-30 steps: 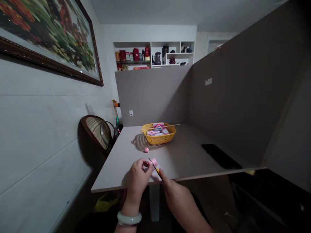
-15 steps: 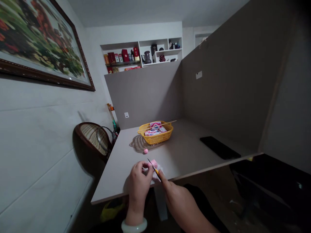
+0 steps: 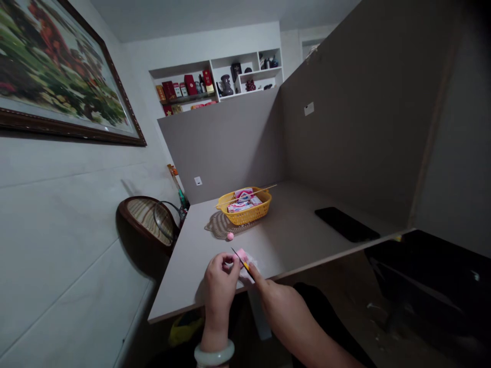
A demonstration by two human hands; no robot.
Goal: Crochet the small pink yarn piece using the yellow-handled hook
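Near the table's front edge, my left hand (image 3: 221,278) has its thumb and fingers closed around the left end of a soft-looking pink block (image 3: 241,253). My right hand (image 3: 280,304) grips a slim knife (image 3: 246,266) with a yellow and black handle. Its dark blade slants up and left across the block; whether it cuts in cannot be told. Under the block lies a crumpled white wrapper (image 3: 253,265). A small pink ball (image 3: 230,236) rests on the table just beyond my left hand.
A yellow plastic basket (image 3: 251,216) holds pink-and-white packets, with a thin stick (image 3: 264,189) laid across its rim. A black phone-like slab (image 3: 345,224) lies at the right. Grey panels (image 3: 226,148) border the table behind and right. A rounded wooden chair back (image 3: 148,220) stands left.
My view has shifted slightly. Both hands keep nearly the same place at the pink block, and the knife stays slanted across it. The ball and basket have not moved on the table.
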